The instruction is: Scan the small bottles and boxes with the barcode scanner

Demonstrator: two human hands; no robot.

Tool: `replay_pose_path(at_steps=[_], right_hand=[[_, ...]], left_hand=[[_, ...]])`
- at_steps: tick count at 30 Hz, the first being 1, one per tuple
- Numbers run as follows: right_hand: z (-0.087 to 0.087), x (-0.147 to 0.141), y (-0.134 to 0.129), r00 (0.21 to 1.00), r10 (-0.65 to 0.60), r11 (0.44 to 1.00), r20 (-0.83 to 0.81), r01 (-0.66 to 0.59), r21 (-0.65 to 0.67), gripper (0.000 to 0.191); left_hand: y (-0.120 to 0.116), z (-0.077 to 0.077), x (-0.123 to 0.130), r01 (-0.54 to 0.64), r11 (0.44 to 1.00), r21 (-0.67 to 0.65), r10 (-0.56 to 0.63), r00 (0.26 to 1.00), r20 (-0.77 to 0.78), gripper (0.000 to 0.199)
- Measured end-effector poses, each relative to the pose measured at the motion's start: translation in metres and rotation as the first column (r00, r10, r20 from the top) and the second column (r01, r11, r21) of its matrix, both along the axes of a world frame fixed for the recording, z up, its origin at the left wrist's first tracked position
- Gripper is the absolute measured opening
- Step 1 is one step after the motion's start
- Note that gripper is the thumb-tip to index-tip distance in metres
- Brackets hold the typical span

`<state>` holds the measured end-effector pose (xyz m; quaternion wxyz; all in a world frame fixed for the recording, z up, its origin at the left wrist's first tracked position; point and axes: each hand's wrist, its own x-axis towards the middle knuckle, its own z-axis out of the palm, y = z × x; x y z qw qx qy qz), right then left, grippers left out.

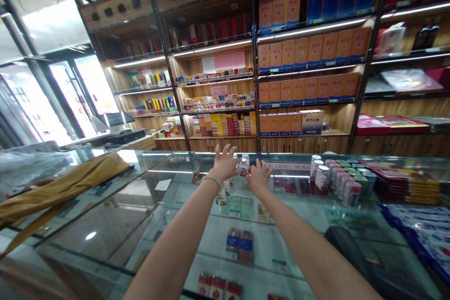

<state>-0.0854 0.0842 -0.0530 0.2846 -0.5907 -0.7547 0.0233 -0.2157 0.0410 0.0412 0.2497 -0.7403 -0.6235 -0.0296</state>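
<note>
Both my arms reach forward over a glass counter (197, 225). Small white containers (243, 165) stand between my hands near the counter's far edge. My left hand (225, 163) is at their left side with its fingers spread, the thumb side touching or very near them. My right hand (259, 177) is at their right side, its fingers apart and its thumb close to the nearest container. More such containers stand partly hidden behind and below my left wrist, one of them (221, 196) showing beside the forearm.
To the right stand white containers (322, 177), rows of small jars (350, 192), red and yellow packs (422, 187) and blue bags (418, 229). A black object (351, 253) lies near my right forearm. Left is a mustard cloth (70, 178). Stocked shelves (221, 82) rise behind.
</note>
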Motion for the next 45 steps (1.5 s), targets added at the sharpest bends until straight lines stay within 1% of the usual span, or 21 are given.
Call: replay_pose_path(at_steps=[4,8,9,11,13,16,19,22,25,29,34,38,41,45], right_hand=[[-0.002,-0.001,0.000,1.000,-0.020,0.999,0.015,0.020,-0.050,0.044],[-0.001,0.004,0.000,0.999,0.003,0.994,0.044,0.002,-0.112,0.074],[0.001,0.007,0.000,0.998,0.017,0.991,0.056,-0.009,-0.130,0.080],[0.005,0.014,-0.001,0.995,0.040,0.984,0.087,-0.025,-0.174,0.086],[0.011,0.022,-0.003,0.991,0.062,0.977,0.115,-0.037,-0.211,0.086],[0.020,0.034,-0.008,0.988,0.080,0.973,0.132,-0.049,-0.224,0.084],[0.030,0.046,-0.016,0.988,0.076,0.981,0.132,-0.050,-0.190,0.081],[0.042,0.062,-0.023,0.990,0.072,0.990,0.125,-0.055,-0.130,0.079],[0.055,0.083,-0.027,0.989,0.081,0.993,0.124,-0.069,-0.097,0.076],[0.067,0.115,-0.030,0.990,0.072,0.994,0.125,-0.061,-0.089,0.075],[0.076,0.153,-0.030,0.988,0.077,0.993,0.137,-0.063,-0.100,0.073],[0.081,0.187,-0.026,0.984,0.068,0.997,0.165,-0.062,-0.041,0.070],[0.083,0.217,-0.020,0.981,0.022,1.000,0.191,-0.023,0.000,0.068],[0.084,0.253,-0.015,0.980,-0.044,0.999,0.193,0.045,0.000,0.064]], left_hand=[[-0.003,0.001,0.001,-0.020,1.000,-0.011,0.020,1.000,0.023,0.054],[-0.006,0.004,0.002,-0.046,0.999,-0.017,0.046,0.998,0.036,0.066],[-0.007,0.005,0.003,-0.049,0.999,-0.016,0.049,0.998,0.037,0.069],[-0.008,0.007,0.005,-0.052,0.999,-0.011,0.053,0.998,0.039,0.073],[-0.011,0.010,0.009,-0.053,0.999,-0.003,0.053,0.998,0.037,0.074],[-0.017,0.015,0.018,-0.053,0.999,-0.001,0.053,0.998,0.038,0.072],[-0.025,0.020,0.031,-0.055,0.998,0.031,0.053,0.997,0.061,0.067],[-0.031,0.023,0.048,-0.051,0.994,0.099,0.042,0.994,0.097,0.061],[-0.033,0.025,0.067,-0.034,0.987,0.156,0.012,0.990,0.138,0.059],[-0.032,0.026,0.093,0.006,0.985,0.173,-0.032,0.989,0.146,0.058],[-0.033,0.029,0.126,0.038,0.983,0.179,-0.068,0.984,0.162,0.060],[-0.033,0.030,0.152,0.024,0.978,0.205,-0.071,0.972,0.223,0.059],[-0.030,0.027,0.168,-0.009,0.970,0.242,-0.062,0.957,0.282,0.055],[-0.024,0.018,0.187,-0.020,0.963,0.269,-0.079,0.933,0.350,0.053]])
